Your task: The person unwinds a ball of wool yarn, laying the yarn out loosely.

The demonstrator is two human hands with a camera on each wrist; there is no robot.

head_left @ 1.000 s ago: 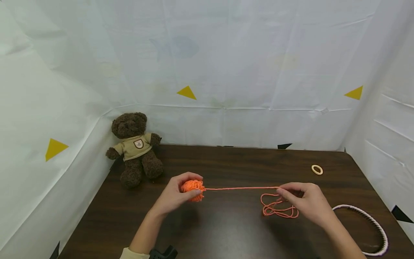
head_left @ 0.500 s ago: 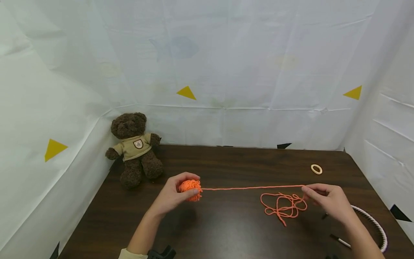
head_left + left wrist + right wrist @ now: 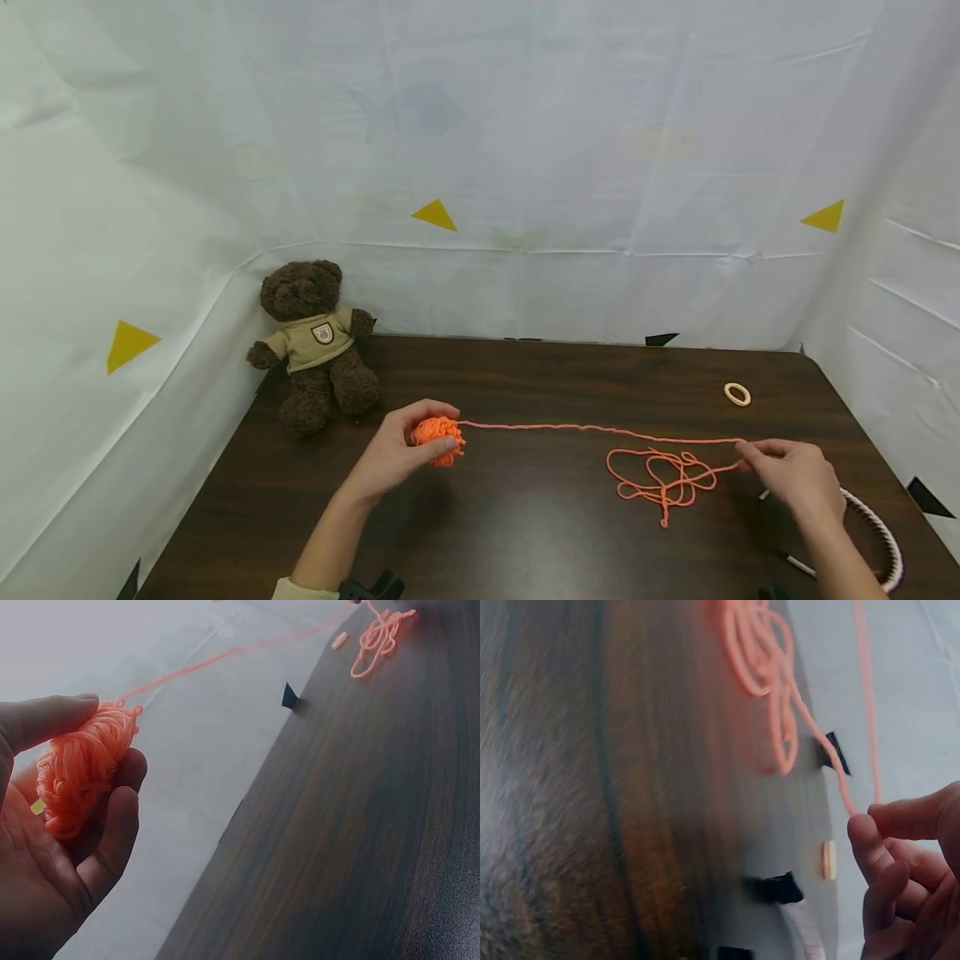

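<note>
My left hand (image 3: 402, 450) grips a ball of orange yarn (image 3: 437, 440) between thumb and curled fingers, held above the table. In the left wrist view the yarn ball (image 3: 84, 769) shows its loose loops. One strand (image 3: 570, 427) runs from it to the right, sagging slightly. Far to the right, my right hand (image 3: 797, 479) pinches that strand between thumb and forefinger. From the same pinch the yarn leads back to a tangled heap of loose loops (image 3: 663, 492) on the table. In the right wrist view the pinching fingertips (image 3: 866, 829) show close up.
A brown teddy bear (image 3: 311, 350) in a tan shirt sits at the back left. A small cream ring (image 3: 737, 394) lies at the back right. A white braided hoop (image 3: 888, 546), partly hidden by my right forearm, rests at the right edge of the dark table (image 3: 525, 533). White sheets wall it in.
My right hand has moved rightward, drawing a longer strand from the ball, then dipped slightly. The strand has gone from taut to slack. My left hand has shifted slightly left.
</note>
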